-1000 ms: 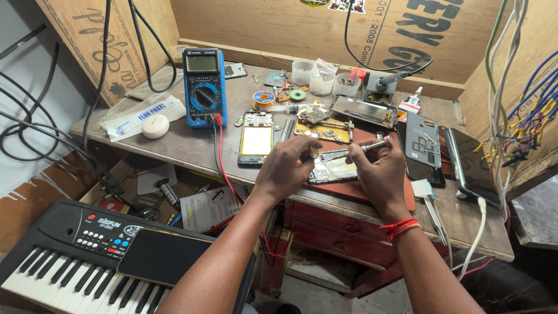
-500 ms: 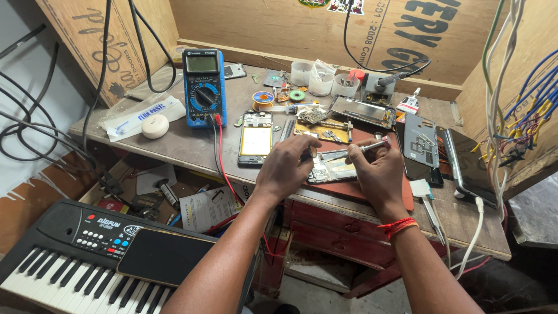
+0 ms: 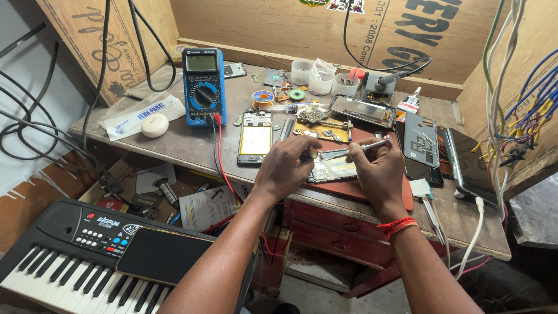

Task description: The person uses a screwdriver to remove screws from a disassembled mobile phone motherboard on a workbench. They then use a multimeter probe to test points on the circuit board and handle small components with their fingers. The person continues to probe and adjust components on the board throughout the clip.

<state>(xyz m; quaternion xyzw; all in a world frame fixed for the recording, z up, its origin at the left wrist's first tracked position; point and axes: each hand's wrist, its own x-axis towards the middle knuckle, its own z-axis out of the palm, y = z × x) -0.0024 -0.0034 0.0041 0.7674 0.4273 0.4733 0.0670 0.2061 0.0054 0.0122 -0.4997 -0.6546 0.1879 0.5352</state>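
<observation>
Straight down from the head camera: left hand (image 3: 289, 166) curled over and pressing on an opened phone board (image 3: 332, 168) at the bench centre, fingers bent, fingertips pinning its left end. Right hand (image 3: 378, 168) closed around a slim metal screwdriver (image 3: 354, 149), handle end toward 2 o'clock, tip toward 9 o'clock, hidden near the left fingertips. Long axis of the screwdriver running nearly left to right, slightly tilted up at the right; long axis of the phone board about the same, lying flat on a red mat (image 3: 354, 189).

At 11 o'clock from the hands, a blue multimeter (image 3: 202, 87) with red and black leads; at 10 o'clock, just beside the left hand, a phone frame with a yellowish panel (image 3: 256, 138). At 1 o'clock, small plastic cups (image 3: 319, 78); at 3 o'clock, a grey back cover (image 3: 420, 139). At 7 o'clock, below the bench, a keyboard (image 3: 64, 256).

Best done, probably, with the board held dead still, the tip seated square, light downward pressure, slow turns.
</observation>
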